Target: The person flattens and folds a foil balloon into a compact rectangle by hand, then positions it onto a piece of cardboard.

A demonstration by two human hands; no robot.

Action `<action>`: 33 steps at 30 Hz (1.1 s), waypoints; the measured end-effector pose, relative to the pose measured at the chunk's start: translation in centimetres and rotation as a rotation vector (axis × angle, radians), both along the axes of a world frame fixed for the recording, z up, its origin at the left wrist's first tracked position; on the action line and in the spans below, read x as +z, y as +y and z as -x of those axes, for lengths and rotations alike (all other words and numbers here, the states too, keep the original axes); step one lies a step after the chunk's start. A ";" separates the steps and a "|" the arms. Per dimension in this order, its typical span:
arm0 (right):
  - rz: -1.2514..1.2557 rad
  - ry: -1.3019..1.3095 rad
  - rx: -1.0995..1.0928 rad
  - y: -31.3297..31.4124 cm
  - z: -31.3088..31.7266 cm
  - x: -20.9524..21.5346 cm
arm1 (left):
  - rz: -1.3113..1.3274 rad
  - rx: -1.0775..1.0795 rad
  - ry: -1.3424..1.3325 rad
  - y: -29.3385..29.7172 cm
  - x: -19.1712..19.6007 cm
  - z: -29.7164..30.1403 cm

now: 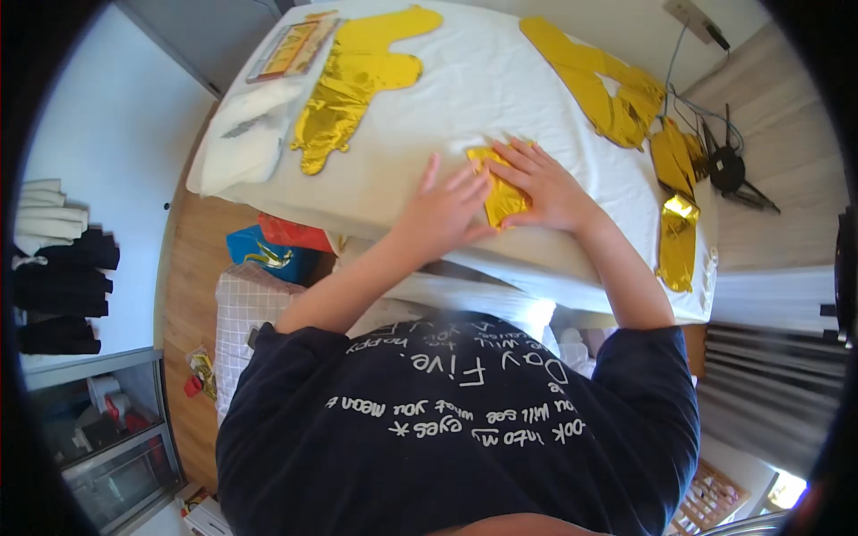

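A small folded piece of gold foil balloon [500, 192] lies on the white bed sheet [465, 98] near the bed's front edge. My left hand [442, 210] lies flat with spread fingers on the foil's left side. My right hand [545, 183] presses flat on its right side. Both hands touch the foil; neither lifts it.
More flat gold foil balloons lie on the bed: one at the back left [357, 80], one at the back right [599, 80], others hanging over the right edge [677, 232]. A packet [290, 49] and a white plastic bag [246, 134] sit at the left. Cables [724, 152] lie on the floor.
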State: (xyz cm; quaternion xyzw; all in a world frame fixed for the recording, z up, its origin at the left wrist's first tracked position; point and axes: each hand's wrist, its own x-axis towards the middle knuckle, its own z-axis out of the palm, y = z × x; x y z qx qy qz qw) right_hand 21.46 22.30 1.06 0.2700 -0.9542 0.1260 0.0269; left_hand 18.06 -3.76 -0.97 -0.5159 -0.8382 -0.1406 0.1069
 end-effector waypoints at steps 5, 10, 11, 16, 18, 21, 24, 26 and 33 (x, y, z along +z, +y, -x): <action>-0.002 -0.030 -0.012 0.0 -0.2 1.1 | 0.071 -0.168 -0.073 -2.0 2.3 0.8; -0.049 -0.038 -0.040 0.0 -0.1 0.6 | -0.559 -0.548 -0.511 -8.0 17.3 -3.4; -0.018 -0.062 -0.006 -0.4 0.2 1.1 | -0.570 -0.541 -0.494 -8.2 17.4 -3.3; -0.054 -0.059 0.001 -0.3 0.1 0.9 | -0.682 -0.512 -0.412 -14.1 16.7 -1.9; -0.051 -0.062 -0.009 -0.4 0.2 1.2 | -0.724 -0.477 -0.409 -14.2 16.4 -1.9; -0.041 -0.057 -0.006 -0.5 0.4 1.4 | -0.780 -0.423 -0.413 -14.8 15.9 -3.8; -0.046 -0.071 -0.025 -0.2 -0.1 1.3 | -0.833 -0.408 -0.402 -14.4 15.5 -1.4; -0.056 -0.058 -0.027 -0.1 0.1 0.8 | -0.866 -0.411 -0.388 -13.8 15.5 -0.5; -0.047 -0.057 -0.020 -0.5 0.3 1.1 | -0.961 -0.335 -0.423 -13.1 14.4 -1.1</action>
